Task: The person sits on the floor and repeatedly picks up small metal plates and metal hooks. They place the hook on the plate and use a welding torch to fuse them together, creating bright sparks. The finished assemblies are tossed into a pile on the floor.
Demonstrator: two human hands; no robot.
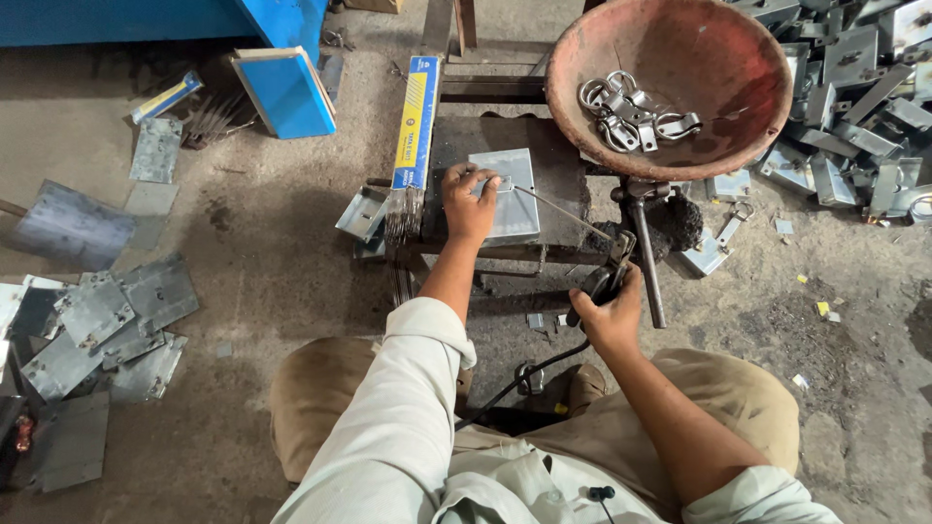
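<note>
Soft, even daylight all over, no hard glare, only a pale sheen on the scattered metal plates (107, 320) at the left and on the rings in the rusty bowl (748, 116). Faint, short shadows under the bowl and beneath the left hand (469, 202), darker gloom pooling below the small tabletop (558, 189) and between the knees. Sharp in the middle, a wide-lens stretch at the edges, sleeves (388, 437) at the bottom looming large and a touch soft.
</note>
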